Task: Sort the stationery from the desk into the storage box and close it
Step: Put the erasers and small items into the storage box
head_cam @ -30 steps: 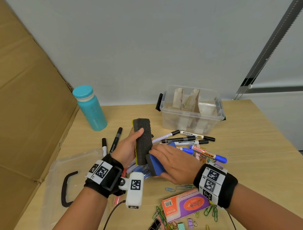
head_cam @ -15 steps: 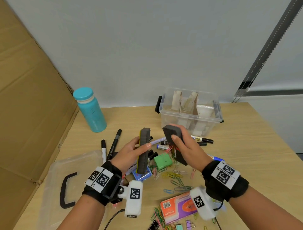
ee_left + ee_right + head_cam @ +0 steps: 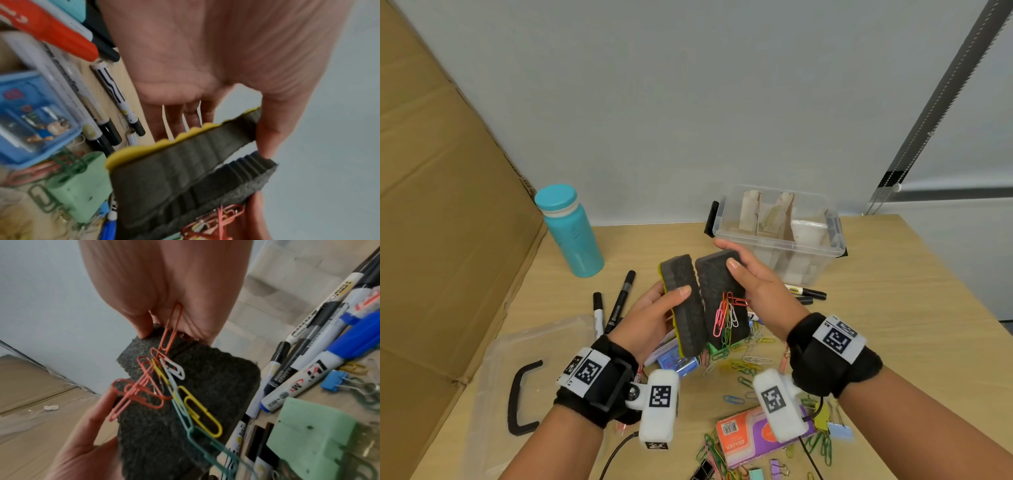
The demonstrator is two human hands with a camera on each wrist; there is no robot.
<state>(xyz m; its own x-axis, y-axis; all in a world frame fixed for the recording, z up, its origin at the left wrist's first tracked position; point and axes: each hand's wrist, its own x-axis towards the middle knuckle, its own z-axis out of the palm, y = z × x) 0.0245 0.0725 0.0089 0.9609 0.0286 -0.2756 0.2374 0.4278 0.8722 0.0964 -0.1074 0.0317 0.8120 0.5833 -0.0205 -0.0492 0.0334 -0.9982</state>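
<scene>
Both whiteboard erasers are now raised side by side above the desk (image 3: 893,308), short of the storage box (image 3: 777,236) — yellow-backed eraser (image 3: 685,305) gripped by the left hand (image 3: 650,318), the other eraser (image 3: 722,294) by the right hand (image 3: 760,287). Coloured paper clips (image 3: 726,318) cling to it — these are judged better shed before boxing.

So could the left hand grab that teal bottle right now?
Probably not as things stand. The left hand already grips a yellow-backed eraser, so it is full. The teal bottle stands upright on its side of the desk with nothing blocking the way.
</scene>
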